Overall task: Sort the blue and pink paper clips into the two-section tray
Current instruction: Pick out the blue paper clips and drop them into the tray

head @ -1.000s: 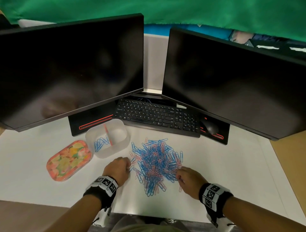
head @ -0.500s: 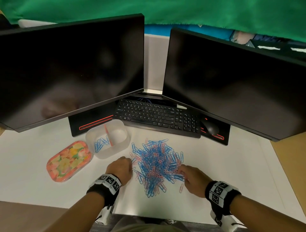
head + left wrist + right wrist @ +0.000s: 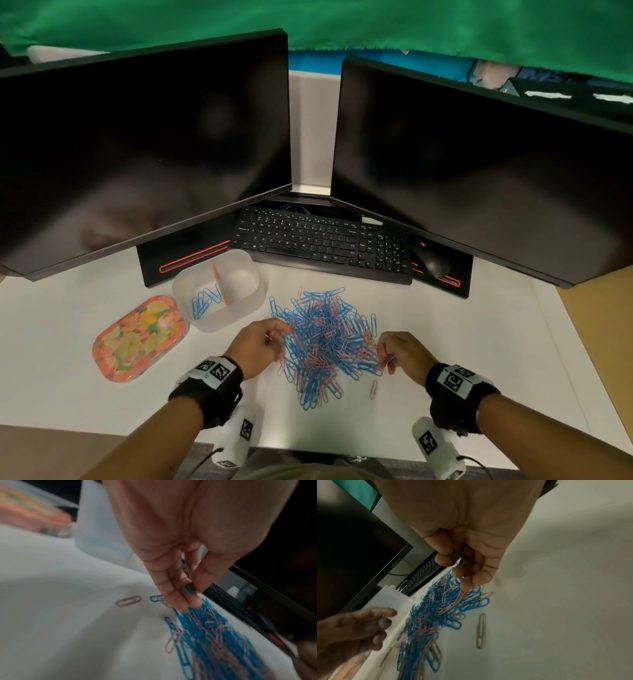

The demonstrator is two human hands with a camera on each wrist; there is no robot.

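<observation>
meanwhile, a blue clip (image 3: 188,589) is pinched in the left hand (image 3: 257,346), another blue clip (image 3: 457,559) in the right hand (image 3: 403,353), flanking the pile (image 3: 325,339) beside the tray (image 3: 219,320) and floral lid (image 3: 137,339).

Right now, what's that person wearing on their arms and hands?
Both hands are bare, with no gloves or sleeves. The left hand and right hand each have a black wrist strap topped by a white block with black square code markings. A white tagged cylinder with a thin cable hangs beneath each wrist.
</observation>
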